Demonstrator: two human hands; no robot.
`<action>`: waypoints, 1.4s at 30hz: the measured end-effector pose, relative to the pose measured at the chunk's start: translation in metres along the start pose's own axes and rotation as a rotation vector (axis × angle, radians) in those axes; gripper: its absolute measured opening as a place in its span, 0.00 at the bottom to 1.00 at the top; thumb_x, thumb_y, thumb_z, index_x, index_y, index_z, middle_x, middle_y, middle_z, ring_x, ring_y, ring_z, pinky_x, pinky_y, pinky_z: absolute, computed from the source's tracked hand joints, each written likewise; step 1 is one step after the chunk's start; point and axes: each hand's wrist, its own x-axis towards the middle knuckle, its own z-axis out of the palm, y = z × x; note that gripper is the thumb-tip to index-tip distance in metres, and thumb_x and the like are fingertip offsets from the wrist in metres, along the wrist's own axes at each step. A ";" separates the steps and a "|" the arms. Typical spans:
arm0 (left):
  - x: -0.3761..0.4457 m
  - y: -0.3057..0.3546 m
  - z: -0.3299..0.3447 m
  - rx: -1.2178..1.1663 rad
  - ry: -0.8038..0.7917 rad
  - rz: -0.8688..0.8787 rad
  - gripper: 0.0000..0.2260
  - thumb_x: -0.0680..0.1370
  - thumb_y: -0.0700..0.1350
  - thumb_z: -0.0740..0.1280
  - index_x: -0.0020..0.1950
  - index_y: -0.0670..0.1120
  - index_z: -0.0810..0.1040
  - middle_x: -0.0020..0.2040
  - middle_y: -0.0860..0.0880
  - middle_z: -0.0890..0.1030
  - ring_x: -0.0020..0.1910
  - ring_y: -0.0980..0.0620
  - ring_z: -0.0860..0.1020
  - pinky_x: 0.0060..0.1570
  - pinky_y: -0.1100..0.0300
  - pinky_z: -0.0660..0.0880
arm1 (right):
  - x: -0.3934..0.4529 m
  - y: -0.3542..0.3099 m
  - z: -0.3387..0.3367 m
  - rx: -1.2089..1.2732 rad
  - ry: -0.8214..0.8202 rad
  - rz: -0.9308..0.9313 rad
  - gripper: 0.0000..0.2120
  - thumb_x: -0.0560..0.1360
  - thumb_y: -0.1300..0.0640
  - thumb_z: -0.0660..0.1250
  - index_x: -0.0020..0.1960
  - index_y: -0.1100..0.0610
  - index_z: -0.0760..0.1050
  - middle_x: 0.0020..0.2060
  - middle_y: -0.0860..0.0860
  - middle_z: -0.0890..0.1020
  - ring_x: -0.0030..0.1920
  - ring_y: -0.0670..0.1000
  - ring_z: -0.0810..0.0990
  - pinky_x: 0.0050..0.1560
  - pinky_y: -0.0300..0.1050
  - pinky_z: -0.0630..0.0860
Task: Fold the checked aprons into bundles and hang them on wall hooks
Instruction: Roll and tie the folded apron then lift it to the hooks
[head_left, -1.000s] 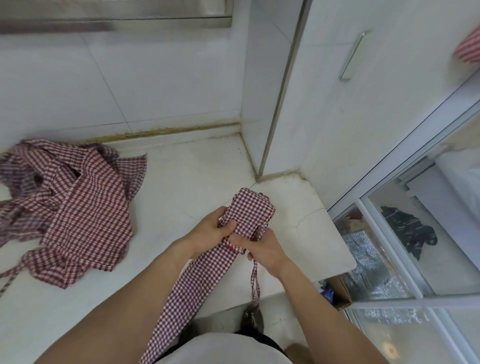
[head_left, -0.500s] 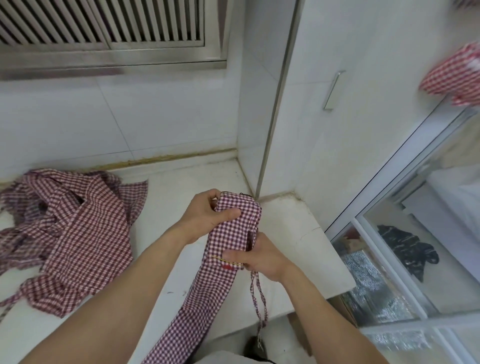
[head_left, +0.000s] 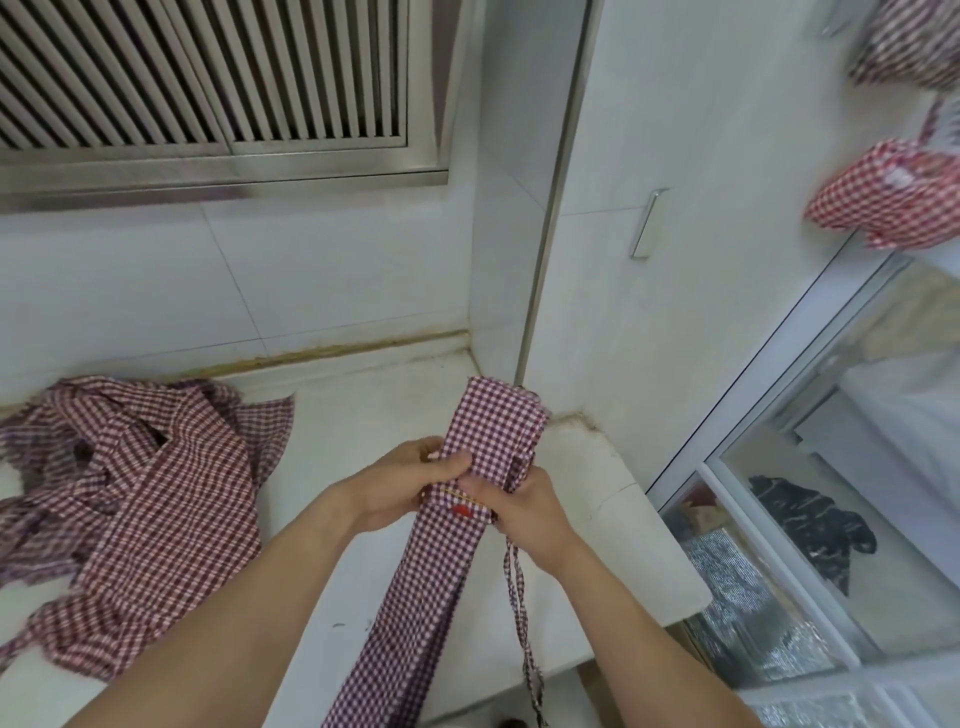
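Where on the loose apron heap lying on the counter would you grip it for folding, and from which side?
Probably the free hem corner of the loose apron heap, approached from the right: that edge lies flat and untangled on the counter, while the left side is bunched with straps.

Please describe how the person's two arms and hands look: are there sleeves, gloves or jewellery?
Both forearms are bare up to the picture's lower edge; no sleeves show. The left hand and right hand wear no gloves. No ring, watch or bracelet is visible on either.

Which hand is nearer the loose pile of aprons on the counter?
Left. The left hand grips the folded apron on the side facing the pile of aprons; the right hand grips its far side.
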 end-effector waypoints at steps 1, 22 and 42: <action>-0.002 -0.006 -0.001 0.067 -0.037 -0.030 0.26 0.73 0.55 0.74 0.65 0.42 0.77 0.60 0.44 0.83 0.60 0.46 0.81 0.65 0.49 0.74 | 0.002 -0.001 -0.002 0.007 0.047 -0.019 0.10 0.75 0.61 0.73 0.56 0.61 0.82 0.51 0.55 0.86 0.53 0.55 0.85 0.54 0.50 0.81; -0.029 -0.004 0.022 -0.241 -0.098 -0.154 0.32 0.68 0.65 0.74 0.62 0.43 0.79 0.60 0.41 0.82 0.58 0.43 0.82 0.58 0.49 0.79 | 0.020 -0.011 -0.044 -1.346 0.052 -0.994 0.24 0.68 0.64 0.77 0.63 0.54 0.81 0.47 0.55 0.79 0.42 0.53 0.78 0.35 0.40 0.74; -0.036 -0.011 0.029 -0.220 0.105 0.106 0.26 0.75 0.54 0.70 0.72 0.59 0.65 0.64 0.52 0.80 0.61 0.52 0.80 0.62 0.48 0.77 | -0.016 -0.031 -0.013 -0.418 -0.338 0.068 0.22 0.76 0.51 0.72 0.68 0.52 0.74 0.60 0.47 0.83 0.61 0.47 0.81 0.64 0.48 0.77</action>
